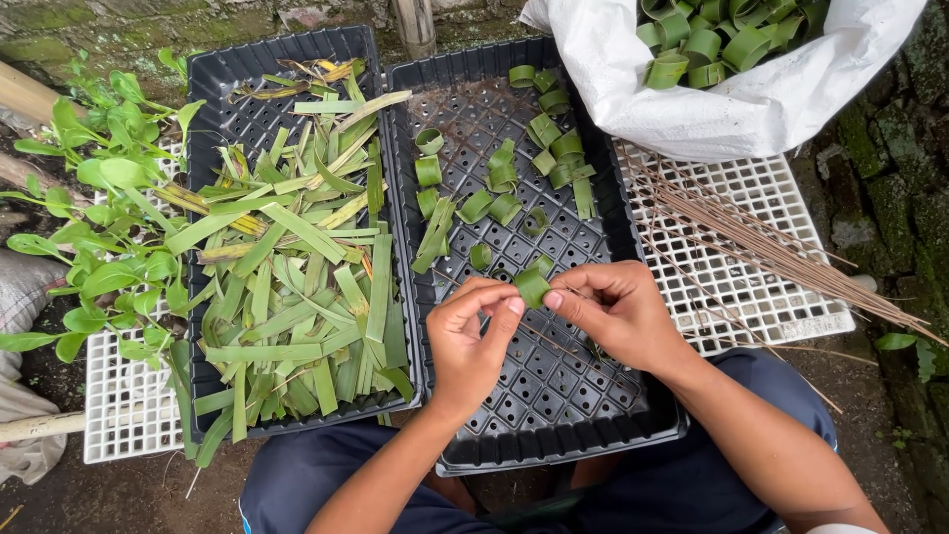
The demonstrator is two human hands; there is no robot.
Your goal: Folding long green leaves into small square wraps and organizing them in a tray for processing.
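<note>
My left hand (470, 341) and my right hand (618, 311) meet over a black plastic tray (613, 232). Together they pinch a small rolled ring of green leaf (532, 286) between thumbs and fingertips. A thin brown stick runs from the ring down under my right hand. Several finished leaf rings (504, 173) lie scattered in the far half of that tray. To the left, a second black tray (213, 89) is piled with flat cut strips of green leaf (297, 287).
A white sack (692, 109) at the top right holds many leaf rings. A bundle of thin brown sticks (761, 242) lies on a white grid tray (751, 297) to the right. Leafy seedlings (109, 218) stand at the left on another white grid.
</note>
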